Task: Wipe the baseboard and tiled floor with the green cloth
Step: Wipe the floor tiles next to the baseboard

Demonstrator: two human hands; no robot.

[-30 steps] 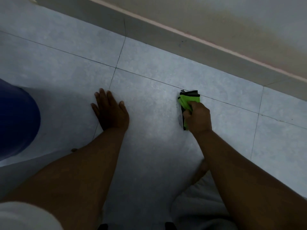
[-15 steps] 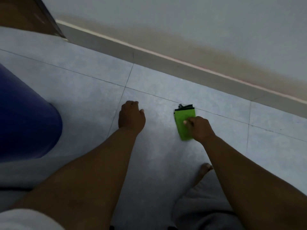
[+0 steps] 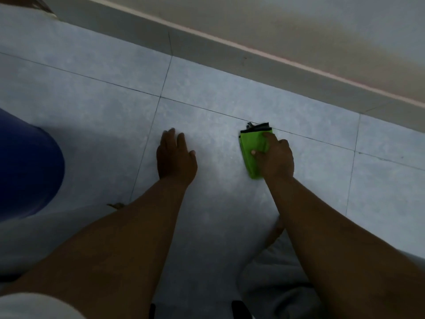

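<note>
While fingers [image 3: 268,135] of right hand [image 3: 277,161] grip green cloth [image 3: 250,145] on tiled floor [image 3: 207,93], left hand [image 3: 176,156] spread flat

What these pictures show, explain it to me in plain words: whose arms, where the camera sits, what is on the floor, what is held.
There is no machine here: a person works with bare hands. The single view comes from a camera worn on the person's head, looking forward and down. The left hand rests flat on the tiled floor, fingers straight, holding nothing. The right hand holds a folded green cloth down against the floor. Beyond it the baseboard runs along the foot of the wall; the cloth does not touch it. A large blue object sits at the left edge; I cannot tell what it is.
</note>
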